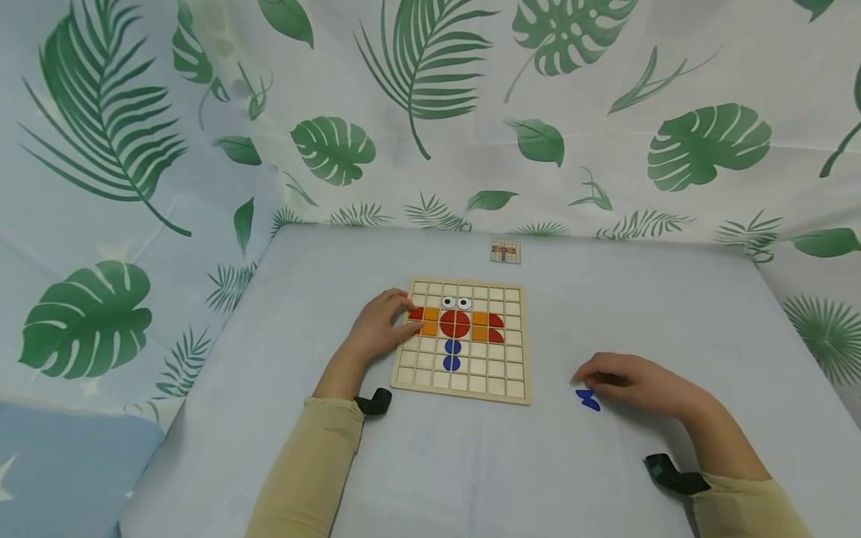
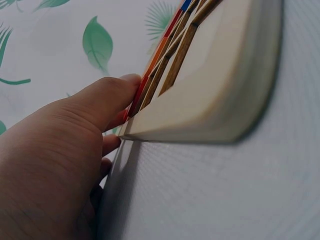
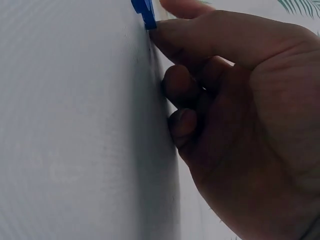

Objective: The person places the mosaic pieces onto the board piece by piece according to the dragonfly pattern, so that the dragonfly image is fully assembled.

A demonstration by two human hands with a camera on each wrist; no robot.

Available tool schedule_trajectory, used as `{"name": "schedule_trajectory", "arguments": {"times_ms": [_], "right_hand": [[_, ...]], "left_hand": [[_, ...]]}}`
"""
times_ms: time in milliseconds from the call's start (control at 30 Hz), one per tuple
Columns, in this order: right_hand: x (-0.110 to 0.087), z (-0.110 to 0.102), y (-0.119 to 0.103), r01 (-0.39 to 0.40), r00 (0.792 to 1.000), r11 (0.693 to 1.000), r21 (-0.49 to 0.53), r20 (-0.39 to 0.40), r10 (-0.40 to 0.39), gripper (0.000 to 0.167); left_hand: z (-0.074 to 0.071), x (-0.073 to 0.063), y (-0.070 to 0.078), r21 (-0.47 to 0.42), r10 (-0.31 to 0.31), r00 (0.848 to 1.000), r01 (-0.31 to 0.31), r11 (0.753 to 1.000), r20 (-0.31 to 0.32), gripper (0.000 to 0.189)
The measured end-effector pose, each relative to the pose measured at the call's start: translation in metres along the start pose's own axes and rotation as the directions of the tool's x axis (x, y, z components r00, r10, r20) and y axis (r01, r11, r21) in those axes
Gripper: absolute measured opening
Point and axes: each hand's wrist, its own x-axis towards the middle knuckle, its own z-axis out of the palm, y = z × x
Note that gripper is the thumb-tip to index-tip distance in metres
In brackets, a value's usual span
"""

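A square wooden grid board (image 1: 498, 368) lies on the table, with coloured tiles in its cells: a red round (image 1: 454, 323), orange squares (image 1: 480, 324), blue rounds (image 1: 452, 363) and two eye pieces (image 1: 463, 302). My left hand (image 1: 378, 326) rests at the board's left edge, thumb and forefinger spread over the red tiles there. In the left wrist view the thumb (image 2: 112, 95) lies on top, the other fingers beside the rim. To the right, my right hand (image 1: 635, 381) is low over the table, fingers loosely bent, thumb tip right at small blue pieces (image 1: 589, 402).
A small pattern card (image 1: 506, 251) with a similar picture lies behind the board. Leaf-printed cloth (image 1: 471, 172) hangs at the back and left of the pale table (image 1: 484, 463). A dark wrist camera (image 1: 673, 475) is strapped to each forearm.
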Motion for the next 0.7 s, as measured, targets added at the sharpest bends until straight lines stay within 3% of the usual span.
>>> {"name": "schedule_trajectory", "arguments": {"times_ms": [100, 233, 433, 700], "right_hand": [[0.0008, 0.0016, 0.0006, 0.123, 0.992, 0.992, -0.007, 0.012, -0.123, 0.037], [0.0004, 0.0037, 0.0019, 0.168, 0.986, 0.984, -0.054, 0.016, -0.167, 0.043], [-0.0008, 0.0051, 0.0020, 0.104, 0.995, 0.991, -0.083, 0.010, -0.103, 0.038], [-0.0001, 0.0068, 0.0021, -0.074, 0.996, 0.995, -0.067, -0.047, 0.071, 0.028]], "left_hand": [[0.0007, 0.0000, 0.0000, -0.001, -0.009, 1.000, 0.009, 1.000, 0.003, 0.039], [0.0007, 0.0004, -0.0002, 0.002, -0.015, 1.000, 0.015, 1.000, 0.008, 0.040], [0.0011, 0.0003, -0.0006, 0.002, -0.008, 1.000, 0.008, 1.000, 0.002, 0.040], [0.0002, 0.0002, 0.0005, -0.003, 0.014, 1.000, -0.014, 1.000, -0.005, 0.039]]}}
